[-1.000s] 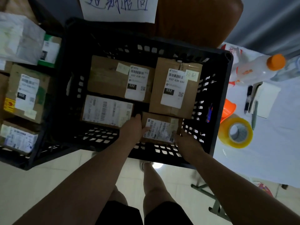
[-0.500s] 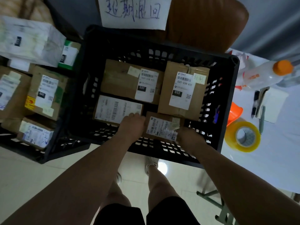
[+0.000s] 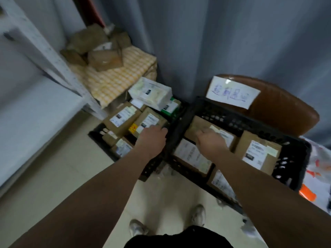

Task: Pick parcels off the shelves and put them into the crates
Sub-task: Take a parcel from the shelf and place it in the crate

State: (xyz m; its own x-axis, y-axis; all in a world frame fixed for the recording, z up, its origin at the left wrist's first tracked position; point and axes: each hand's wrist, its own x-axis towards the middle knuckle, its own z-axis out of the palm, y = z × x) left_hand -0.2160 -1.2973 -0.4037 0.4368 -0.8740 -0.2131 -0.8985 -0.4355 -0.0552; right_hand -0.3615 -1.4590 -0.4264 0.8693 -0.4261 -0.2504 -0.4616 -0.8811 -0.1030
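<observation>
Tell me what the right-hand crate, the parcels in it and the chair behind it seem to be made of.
Crate: looks like moulded black plastic, matt, its walls pierced by rows of slots. Parcels: brown cardboard, dull, with white paper labels stuck on. Chair: brown, smooth with a soft sheen, probably leather or an imitation; the blur leaves that open.
</observation>
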